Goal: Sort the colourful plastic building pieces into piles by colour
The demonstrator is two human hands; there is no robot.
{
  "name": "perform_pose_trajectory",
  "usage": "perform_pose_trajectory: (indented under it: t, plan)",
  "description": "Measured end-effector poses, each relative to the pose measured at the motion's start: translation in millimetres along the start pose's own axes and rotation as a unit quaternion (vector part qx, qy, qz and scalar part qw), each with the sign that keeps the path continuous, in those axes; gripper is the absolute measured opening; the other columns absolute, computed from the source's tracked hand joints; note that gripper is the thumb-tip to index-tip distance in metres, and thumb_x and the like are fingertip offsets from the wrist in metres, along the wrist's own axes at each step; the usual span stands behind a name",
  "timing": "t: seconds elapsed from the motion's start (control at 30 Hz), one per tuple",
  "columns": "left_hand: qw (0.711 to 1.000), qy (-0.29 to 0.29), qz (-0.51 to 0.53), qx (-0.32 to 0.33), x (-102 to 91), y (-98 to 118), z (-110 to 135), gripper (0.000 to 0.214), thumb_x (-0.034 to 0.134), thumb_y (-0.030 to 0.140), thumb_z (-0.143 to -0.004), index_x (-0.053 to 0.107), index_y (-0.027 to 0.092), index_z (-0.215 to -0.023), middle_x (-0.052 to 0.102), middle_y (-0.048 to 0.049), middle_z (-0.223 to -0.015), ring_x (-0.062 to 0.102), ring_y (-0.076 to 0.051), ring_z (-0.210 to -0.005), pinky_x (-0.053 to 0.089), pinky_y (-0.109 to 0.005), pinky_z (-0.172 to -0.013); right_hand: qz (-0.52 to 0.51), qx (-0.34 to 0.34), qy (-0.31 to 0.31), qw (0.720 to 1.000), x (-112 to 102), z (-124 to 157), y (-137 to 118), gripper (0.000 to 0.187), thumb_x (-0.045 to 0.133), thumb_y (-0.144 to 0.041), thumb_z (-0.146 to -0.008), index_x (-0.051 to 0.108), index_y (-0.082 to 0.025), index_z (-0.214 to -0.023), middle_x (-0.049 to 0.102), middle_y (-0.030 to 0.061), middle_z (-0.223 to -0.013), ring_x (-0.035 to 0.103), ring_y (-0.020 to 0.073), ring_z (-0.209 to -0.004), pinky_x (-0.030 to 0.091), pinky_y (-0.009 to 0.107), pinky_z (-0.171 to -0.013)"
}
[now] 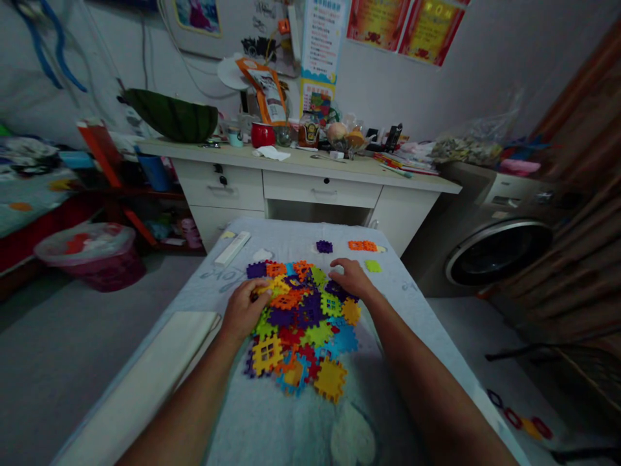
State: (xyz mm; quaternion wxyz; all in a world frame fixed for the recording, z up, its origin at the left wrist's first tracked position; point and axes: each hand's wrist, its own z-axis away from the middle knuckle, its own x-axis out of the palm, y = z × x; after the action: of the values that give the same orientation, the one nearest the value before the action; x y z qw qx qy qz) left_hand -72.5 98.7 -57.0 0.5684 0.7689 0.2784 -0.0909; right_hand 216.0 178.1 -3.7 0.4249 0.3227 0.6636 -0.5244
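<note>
A heap of colourful plastic interlocking tiles with toothed edges lies on the cloth-covered table between my hands. My left hand (244,309) is at the heap's left side, thumb and fingers closed at the edge of a yellow interlocking tile (277,285). Curved over the heap's upper right, my right hand (354,278) has its fingers apart, with nothing visible in them. Just below it are a dark purple tile (339,291) and a green window tile (330,304). A yellow window tile (267,354) and a solid yellow tile (330,380) lie at the near edge.
Beyond the heap lie a single purple tile (324,246), orange tiles (361,246) and a small green tile (373,266). A white box-like strip (233,249) rests at the table's far left. A white desk (320,188) stands behind, a washing machine (490,226) to the right.
</note>
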Motion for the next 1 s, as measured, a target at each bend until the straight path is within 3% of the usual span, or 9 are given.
perform_pose_trajectory:
  t: [0.1, 0.23, 0.4, 0.53, 0.63, 0.83, 0.93, 1.0]
  plan:
    - [1.000, 0.002, -0.005, 0.000, 0.1, -2.0, 0.2, 0.033, 0.056, 0.045, -0.078, 0.067, 0.019, -0.096, 0.069, -0.0066, -0.101, 0.064, -0.023, -0.094, 0.049, -0.037, -0.090, 0.045, 0.008, -0.015, 0.999, 12.8, -4.2, -24.6, 0.037, 0.064, -0.030, -0.080, 0.062, -0.024, -0.117, 0.067, 0.0057, -0.118, 0.056, 0.0267, -0.108, 0.041, 0.037, -0.090]
    - [1.000, 0.002, -0.010, 0.005, -0.5, 0.6, 0.7, 0.031, 0.056, 0.044, -0.078, 0.067, 0.020, -0.094, 0.069, -0.0064, -0.101, 0.064, -0.023, -0.095, 0.049, -0.037, -0.090, 0.059, 0.020, -0.017, 0.998, 24.1, -10.0, -38.8, 0.039, 0.067, -0.024, -0.074, 0.063, -0.025, -0.113, 0.069, 0.0056, -0.110, 0.058, 0.0260, -0.103, 0.041, 0.034, -0.085]
    - [1.000, 0.004, -0.012, 0.015, -0.7, 1.8, 0.5, 0.028, 0.055, 0.042, -0.079, 0.066, 0.020, -0.094, 0.068, -0.0065, -0.103, 0.064, -0.023, -0.098, 0.048, -0.037, -0.093, -0.078, -0.001, 0.016, 0.997, 21.4, -11.5, -31.4, 0.025, 0.060, -0.014, -0.073, 0.064, -0.020, -0.097, 0.066, 0.0005, -0.082, 0.058, 0.0149, -0.075, 0.041, 0.025, -0.070]
    - [1.000, 0.005, -0.010, 0.017, -1.2, 2.9, 0.8, 0.028, 0.056, 0.042, -0.078, 0.066, 0.020, -0.092, 0.069, -0.0065, -0.102, 0.064, -0.023, -0.097, 0.048, -0.037, -0.092, -0.215, -0.004, 0.056, 0.975, 10.2, -8.0, -5.1, 0.018, 0.061, -0.022, -0.071, 0.061, -0.018, -0.088, 0.057, -0.0036, -0.069, 0.054, 0.0128, -0.064, 0.040, 0.024, -0.062]
    - [1.000, 0.002, -0.005, 0.014, -0.9, 2.7, 0.9, 0.030, 0.056, 0.043, -0.078, 0.066, 0.019, -0.093, 0.069, -0.0068, -0.102, 0.065, -0.023, -0.095, 0.049, -0.036, -0.090, -0.230, 0.030, 0.106, 0.967, -5.0, -3.0, 26.8, 0.021, 0.061, -0.027, -0.070, 0.060, -0.018, -0.089, 0.054, -0.0045, -0.065, 0.052, 0.0131, -0.061, 0.040, 0.024, -0.059]
    - [1.000, 0.001, -0.006, 0.009, 0.8, -2.7, -0.3, 0.031, 0.056, 0.044, -0.078, 0.067, 0.020, -0.094, 0.069, -0.0062, -0.102, 0.064, -0.023, -0.095, 0.049, -0.036, -0.091, -0.014, 0.165, 0.270, 0.949, -43.6, 6.4, 101.6, 0.021, 0.057, -0.020, -0.074, 0.066, -0.015, -0.092, 0.062, 0.0045, -0.080, 0.056, 0.0167, -0.072, 0.042, 0.027, -0.070]
    - [1.000, -0.002, -0.012, 0.010, 0.7, -3.9, -0.6, 0.031, 0.056, 0.044, -0.078, 0.066, 0.020, -0.095, 0.068, -0.0062, -0.102, 0.063, -0.023, -0.095, 0.048, -0.037, -0.091, 0.065, 0.242, 0.265, 0.931, -49.0, 6.8, 123.7, 0.023, 0.056, -0.016, -0.076, 0.068, -0.013, -0.096, 0.064, 0.0102, -0.091, 0.059, 0.0189, -0.078, 0.042, 0.028, -0.072]
    - [1.000, -0.005, -0.013, 0.008, 0.3, -3.2, -0.5, 0.032, 0.056, 0.045, -0.078, 0.066, 0.020, -0.095, 0.068, -0.0061, -0.102, 0.064, -0.023, -0.095, 0.048, -0.037, -0.090, 0.086, 0.254, 0.235, 0.934, -43.8, 5.8, 129.1, 0.025, 0.058, -0.015, -0.076, 0.068, -0.013, -0.099, 0.064, 0.0123, -0.096, 0.060, 0.0195, -0.081, 0.042, 0.028, -0.073]
